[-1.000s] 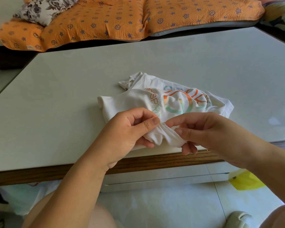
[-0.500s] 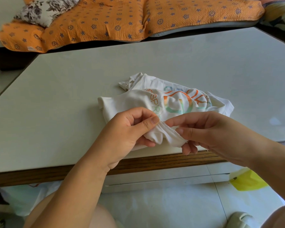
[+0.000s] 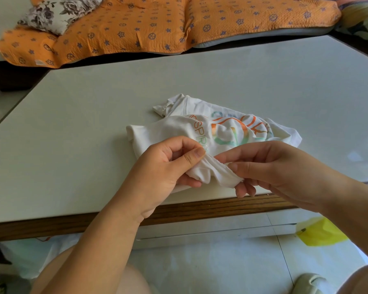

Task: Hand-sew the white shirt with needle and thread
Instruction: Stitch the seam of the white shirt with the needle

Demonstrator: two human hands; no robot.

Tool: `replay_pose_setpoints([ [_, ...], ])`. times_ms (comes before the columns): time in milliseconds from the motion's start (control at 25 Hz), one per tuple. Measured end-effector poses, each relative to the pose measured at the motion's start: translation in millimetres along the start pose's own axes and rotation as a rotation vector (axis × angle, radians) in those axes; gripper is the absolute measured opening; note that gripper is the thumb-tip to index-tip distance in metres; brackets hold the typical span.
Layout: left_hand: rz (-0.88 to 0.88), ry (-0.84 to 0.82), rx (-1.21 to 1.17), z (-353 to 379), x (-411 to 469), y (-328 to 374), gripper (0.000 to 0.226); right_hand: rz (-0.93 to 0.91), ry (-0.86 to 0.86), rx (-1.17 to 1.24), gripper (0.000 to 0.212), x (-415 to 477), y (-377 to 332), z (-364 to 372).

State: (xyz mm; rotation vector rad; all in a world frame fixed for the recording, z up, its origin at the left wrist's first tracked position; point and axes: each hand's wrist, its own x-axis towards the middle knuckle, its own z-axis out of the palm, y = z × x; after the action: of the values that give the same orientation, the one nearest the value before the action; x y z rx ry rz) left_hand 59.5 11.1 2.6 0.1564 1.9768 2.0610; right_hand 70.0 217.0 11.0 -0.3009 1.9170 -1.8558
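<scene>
Pale table (image 3: pixel 72 145), white shirt (image 3: pixel 221 128) bunched at centre frame.
Left hand (image 3: pixel 166 166) and right hand (image 3: pixel 270 166) both pinch its near fold.

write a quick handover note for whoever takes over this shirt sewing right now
Left hand: thumb and fingers pinch a bunched fold of the white shirt.
Right hand: pinches the same fold from the other side, fingertips close to the left thumb.
Shirt: crumpled on the table near its front edge, printed side up, with the held fold lifted off the top.
Needle and thread: too small to make out; probably at the right fingertips, so check before moving.
Done: the work spot is gathered and held. No stitches can be seen.
Left: find the needle, then sew along the held fold.
</scene>
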Motion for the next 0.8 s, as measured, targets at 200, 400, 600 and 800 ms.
replay_pose_setpoints([
  [200,0.020,0.010,0.001,0.4,-0.7,1.1,0.008,0.008,0.013,0.000,0.020,0.5,-3.5,1.5],
  [400,0.019,-0.001,-0.001,-0.7,-1.2,2.4,0.008,-0.010,0.016,-0.002,0.024,-0.1,-5.6,3.2],
  [600,0.002,-0.006,-0.015,-0.6,-1.4,1.7,0.008,-0.021,0.012,-0.023,0.024,0.2,-3.1,2.0],
  [800,-0.056,-0.026,-0.033,-1.0,-0.3,1.2,0.014,-0.017,0.019,-0.015,0.024,0.3,1.0,1.9],
])
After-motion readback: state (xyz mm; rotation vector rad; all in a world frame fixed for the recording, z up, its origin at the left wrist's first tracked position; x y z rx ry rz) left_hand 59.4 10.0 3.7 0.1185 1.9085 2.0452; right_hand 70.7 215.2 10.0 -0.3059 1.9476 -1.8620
